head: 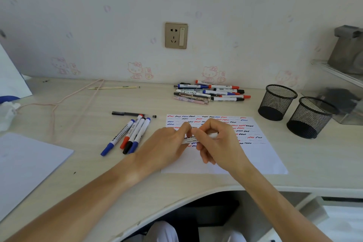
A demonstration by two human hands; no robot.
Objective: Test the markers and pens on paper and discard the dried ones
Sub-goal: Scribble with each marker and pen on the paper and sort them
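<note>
Over the test paper point(265, 155) on the table point(94, 165), the left hand point(165, 147) and right hand point(220, 141) share one white marker point(191, 138), each grip clamped on it with curled fingers. Left of the paper lie four capped markers point(129, 135) and, just past them, a black pen point(127, 113). Beyond the paper sits a pile of markers and pens point(212, 92). Right of the paper stand two mesh cups point(294, 110).
</note>
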